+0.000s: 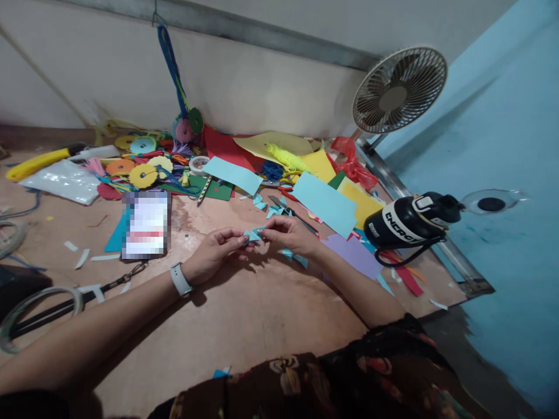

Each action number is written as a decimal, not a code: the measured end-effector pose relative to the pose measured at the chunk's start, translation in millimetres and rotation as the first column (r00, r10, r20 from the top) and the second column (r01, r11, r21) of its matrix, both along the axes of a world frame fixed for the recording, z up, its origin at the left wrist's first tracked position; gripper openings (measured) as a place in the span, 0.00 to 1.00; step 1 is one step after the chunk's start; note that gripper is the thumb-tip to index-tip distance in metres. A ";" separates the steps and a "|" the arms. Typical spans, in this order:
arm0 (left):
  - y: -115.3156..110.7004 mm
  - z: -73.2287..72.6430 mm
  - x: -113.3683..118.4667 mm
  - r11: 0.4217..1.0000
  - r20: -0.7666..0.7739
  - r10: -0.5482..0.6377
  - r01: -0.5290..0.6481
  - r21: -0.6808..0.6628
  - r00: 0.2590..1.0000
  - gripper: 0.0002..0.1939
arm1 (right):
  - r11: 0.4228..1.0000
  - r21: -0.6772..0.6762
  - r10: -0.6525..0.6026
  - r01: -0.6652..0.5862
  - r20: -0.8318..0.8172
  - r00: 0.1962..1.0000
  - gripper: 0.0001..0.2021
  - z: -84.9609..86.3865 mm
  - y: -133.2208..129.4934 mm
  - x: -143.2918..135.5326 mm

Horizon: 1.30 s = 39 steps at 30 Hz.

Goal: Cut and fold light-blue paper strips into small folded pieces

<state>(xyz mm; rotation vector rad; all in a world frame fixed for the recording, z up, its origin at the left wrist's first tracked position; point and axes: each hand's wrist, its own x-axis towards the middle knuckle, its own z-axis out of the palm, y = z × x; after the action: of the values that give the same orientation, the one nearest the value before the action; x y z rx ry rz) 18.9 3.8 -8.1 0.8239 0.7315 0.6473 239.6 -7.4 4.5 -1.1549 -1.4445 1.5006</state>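
Observation:
A small folded piece of light blue paper point(253, 235) is pinched between both my hands above the middle of the table. My left hand point(218, 247), a pale watch on its wrist, grips it from the left with thumb and fingers. From the right, my right hand point(283, 233) holds the other side between thumb and fingertips. Just beyond my right hand lie more small light blue paper pieces point(260, 202) and a pair of scissors point(290, 212). Other blue bits point(293, 256) rest below my right wrist.
Light blue sheets point(325, 201), a purple sheet point(356, 256) and a black bottle point(399, 221) are at right. A phone point(146, 227) lies at left. Behind are colourful craft discs point(143, 176), a tape roll point(200, 165) and a fan point(399, 90) by the wall.

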 end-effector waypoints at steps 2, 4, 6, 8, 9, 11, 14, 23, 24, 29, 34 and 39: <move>-0.9 2.1 0.7 1.000 0.026 0.020 -0.020 -0.001 0.999 0.14 | 0.999 -0.032 -0.039 0.038 -0.023 0.999 0.17 1.5 -1.0 -1.4; -1.6 4.2 1.4 0.999 0.038 0.043 -0.043 0.016 0.998 0.17 | 0.997 -0.051 -0.066 0.063 -0.051 0.997 0.17 3.2 -1.4 -2.7; -1.9 5.3 1.8 0.998 0.026 0.051 -0.052 0.045 0.998 0.20 | 0.994 -0.078 -0.077 0.071 -0.069 0.995 0.17 4.7 -1.4 -4.1; -1.8 5.2 1.6 0.997 0.002 0.038 -0.038 0.064 0.999 0.17 | 0.992 -0.112 -0.069 0.061 -0.069 0.995 0.18 6.2 -1.8 -6.0; -1.9 4.9 1.4 0.998 -0.005 0.026 -0.025 0.065 1.000 0.15 | 0.990 -0.126 -0.065 0.056 -0.067 0.996 0.19 7.0 -2.3 -7.1; -2.8 4.5 1.2 0.998 -0.010 -0.012 0.012 0.056 1.000 0.13 | 0.989 -0.138 -0.059 0.050 -0.061 0.996 0.19 8.5 -4.0 -9.7; -6.9 5.3 2.7 0.998 -0.002 -0.049 0.049 0.040 0.999 0.13 | 0.991 -0.122 -0.068 0.061 -0.049 0.996 0.18 10.0 -8.1 -13.7; -14.9 7.8 6.8 0.998 0.042 -0.059 0.060 -0.019 0.997 0.13 | 0.994 -0.029 -0.103 0.103 -0.001 0.995 0.14 15.2 -19.3 -20.4; -14.4 7.3 6.5 0.998 0.032 -0.056 0.056 -0.009 0.998 0.13 | 0.995 -0.001 -0.103 0.103 0.019 0.994 0.15 15.9 -20.0 -20.8; -13.2 3.7 5.5 0.993 -0.035 -0.089 0.091 0.072 0.995 0.14 | 0.983 0.111 -0.163 0.146 0.173 0.971 0.14 12.6 -21.5 -22.7; -12.7 4.8 3.7 0.991 -0.075 -0.076 0.084 0.108 0.994 0.12 | 0.939 0.317 -0.219 0.130 0.263 0.940 0.08 4.0 -20.9 -21.7; -9.1 -0.8 2.0 0.997 0.007 -0.044 0.043 0.070 0.999 0.13 | 0.764 0.640 -0.266 -0.082 0.429 0.863 0.12 -2.0 -26.2 -17.5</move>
<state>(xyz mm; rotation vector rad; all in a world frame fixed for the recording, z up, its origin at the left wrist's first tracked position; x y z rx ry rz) 20.9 -5.3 -9.0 0.8983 0.6850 0.6394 222.1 -33.6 2.5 -1.1776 -1.9977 0.5202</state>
